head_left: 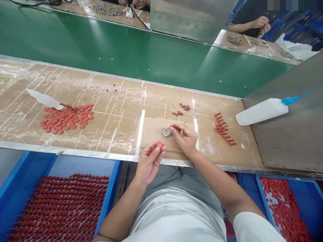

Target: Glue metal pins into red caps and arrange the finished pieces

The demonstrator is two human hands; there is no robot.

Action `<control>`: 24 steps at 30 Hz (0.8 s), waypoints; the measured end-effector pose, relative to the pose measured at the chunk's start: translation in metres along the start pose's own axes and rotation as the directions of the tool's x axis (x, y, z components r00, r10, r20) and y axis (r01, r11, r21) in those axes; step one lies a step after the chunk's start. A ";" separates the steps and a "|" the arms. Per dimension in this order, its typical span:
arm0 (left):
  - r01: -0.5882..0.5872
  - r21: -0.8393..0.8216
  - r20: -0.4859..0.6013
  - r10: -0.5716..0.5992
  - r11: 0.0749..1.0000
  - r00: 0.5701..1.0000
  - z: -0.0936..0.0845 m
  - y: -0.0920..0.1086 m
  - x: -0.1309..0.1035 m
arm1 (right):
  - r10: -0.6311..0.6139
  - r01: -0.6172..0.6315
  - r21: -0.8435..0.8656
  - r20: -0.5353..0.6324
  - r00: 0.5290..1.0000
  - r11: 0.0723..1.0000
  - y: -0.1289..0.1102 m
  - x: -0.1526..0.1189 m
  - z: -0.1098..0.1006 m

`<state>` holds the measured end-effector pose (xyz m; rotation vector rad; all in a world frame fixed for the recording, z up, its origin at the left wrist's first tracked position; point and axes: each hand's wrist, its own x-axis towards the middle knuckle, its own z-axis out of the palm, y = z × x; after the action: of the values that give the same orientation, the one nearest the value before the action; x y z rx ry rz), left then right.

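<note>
Red disc (159, 145) in L hand (149, 163), near R hand (186, 138) w/ red pc (172, 126).

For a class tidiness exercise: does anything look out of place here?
Slightly: small pale flecks dot the green surface, and dark specks lie on the tabletop, away from the red disc pile. They look like stray debris.

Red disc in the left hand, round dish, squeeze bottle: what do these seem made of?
Red disc: probably matte plastic, judging by its even colour. Round dish: possibly dull metal, being silvery grey; hard to confirm. Squeeze bottle: likely smooth plastic, given its milky white body.
</note>
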<state>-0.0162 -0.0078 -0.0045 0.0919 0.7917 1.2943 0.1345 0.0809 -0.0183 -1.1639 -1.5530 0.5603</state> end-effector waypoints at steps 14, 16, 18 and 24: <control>-0.012 0.004 0.051 0.012 1.000 0.999 0.018 -0.005 -0.003 | 0.222 -0.216 0.341 0.022 0.975 0.915 -0.058 -0.040 -0.013; -0.020 0.003 0.055 0.020 1.000 0.998 0.019 -0.006 -0.004 | 0.184 -0.177 0.326 0.009 0.983 0.929 -0.057 -0.042 -0.013; -0.026 0.006 0.055 0.026 1.000 0.998 0.020 -0.007 -0.004 | 0.154 -0.147 0.312 0.001 0.988 0.939 -0.057 -0.043 -0.013; -0.042 0.022 0.026 0.041 0.999 0.999 0.019 -0.009 -0.005 | 0.034 -0.038 0.248 0.023 0.999 0.968 -0.059 -0.039 -0.017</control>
<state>0.0018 -0.0078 0.0077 0.1436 0.7859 1.3208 0.1259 0.0186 0.0174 -0.9990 -1.4327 0.7685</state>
